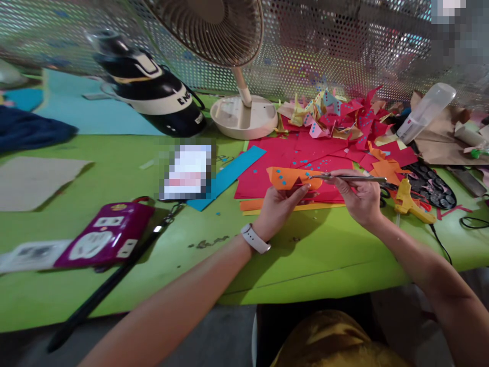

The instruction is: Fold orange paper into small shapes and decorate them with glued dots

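Observation:
My left hand (278,206), with a white watch on the wrist, pinches a folded orange paper piece (284,178) dotted with small blue circles. My right hand (361,196) is closed around thin metal tweezers (351,178), whose tip rests on the orange piece. Both hands hover over red paper sheets (267,173) spread on the green table (153,255). A pile of folded paper pinwheels (336,114) in red, yellow and pink lies behind them.
A yellow glue gun (410,204) lies right of my right hand. A white desk fan (237,76) and a black-and-white bottle (153,92) stand at the back. A blue paper strip (225,176), a purple pouch (107,234) and a glue bottle (424,112) are also here.

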A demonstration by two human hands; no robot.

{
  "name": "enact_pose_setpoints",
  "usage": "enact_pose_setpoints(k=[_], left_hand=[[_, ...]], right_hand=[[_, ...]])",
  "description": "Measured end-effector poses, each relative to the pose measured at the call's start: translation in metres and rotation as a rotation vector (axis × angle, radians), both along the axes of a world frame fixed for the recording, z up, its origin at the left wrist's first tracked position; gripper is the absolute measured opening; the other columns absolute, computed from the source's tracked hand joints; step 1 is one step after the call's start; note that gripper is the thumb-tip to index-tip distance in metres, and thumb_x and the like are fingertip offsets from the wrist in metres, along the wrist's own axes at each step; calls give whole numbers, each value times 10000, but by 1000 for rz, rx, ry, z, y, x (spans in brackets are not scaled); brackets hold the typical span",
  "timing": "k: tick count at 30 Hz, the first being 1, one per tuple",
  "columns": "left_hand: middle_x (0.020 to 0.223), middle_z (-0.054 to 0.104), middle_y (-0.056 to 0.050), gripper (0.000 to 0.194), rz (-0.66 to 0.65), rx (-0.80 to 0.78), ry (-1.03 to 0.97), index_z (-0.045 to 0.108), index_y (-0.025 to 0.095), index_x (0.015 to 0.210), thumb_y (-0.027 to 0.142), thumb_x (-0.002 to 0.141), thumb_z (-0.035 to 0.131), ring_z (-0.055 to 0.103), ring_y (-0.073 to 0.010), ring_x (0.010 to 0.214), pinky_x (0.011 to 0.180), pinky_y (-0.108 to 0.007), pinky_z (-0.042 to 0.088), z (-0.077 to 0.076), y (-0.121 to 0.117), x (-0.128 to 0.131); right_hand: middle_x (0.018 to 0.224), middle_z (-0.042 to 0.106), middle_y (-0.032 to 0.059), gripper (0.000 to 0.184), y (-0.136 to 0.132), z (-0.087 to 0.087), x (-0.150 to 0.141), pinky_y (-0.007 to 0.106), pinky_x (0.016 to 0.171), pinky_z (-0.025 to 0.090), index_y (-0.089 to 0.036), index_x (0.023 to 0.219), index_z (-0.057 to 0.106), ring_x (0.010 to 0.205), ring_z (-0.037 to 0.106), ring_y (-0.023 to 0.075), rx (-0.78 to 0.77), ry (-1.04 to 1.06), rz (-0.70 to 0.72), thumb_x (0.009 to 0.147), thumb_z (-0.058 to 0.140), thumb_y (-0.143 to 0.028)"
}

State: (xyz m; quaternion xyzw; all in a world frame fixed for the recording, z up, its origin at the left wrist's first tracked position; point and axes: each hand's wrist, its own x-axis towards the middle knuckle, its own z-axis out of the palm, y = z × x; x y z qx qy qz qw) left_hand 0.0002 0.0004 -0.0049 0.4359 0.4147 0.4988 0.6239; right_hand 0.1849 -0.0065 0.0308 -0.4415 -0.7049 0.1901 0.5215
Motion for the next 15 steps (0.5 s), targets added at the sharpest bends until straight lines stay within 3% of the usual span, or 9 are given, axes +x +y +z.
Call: enact_pose_setpoints(k=[9,15], left_hand=[[946,794,-127,542,-7,6,-3,730,155,939,569,620,874,775,-289,864,789,-393,645,0,1,0],[935,792,-124,504,-14,-1,2,727,158,927,539,631,874,777,-284,843,757,-377,642,-1,1,0]], right_hand=[[854,798,14,224,-1,1,-1,312,728,627,-256,907,794,784,764,177,-27,-17,0,927,643,-420],[917,804,21,181,0,1,-1,311,744,630,-250,920,792,800,769,178,-17,-11,16,928,643,-352]])
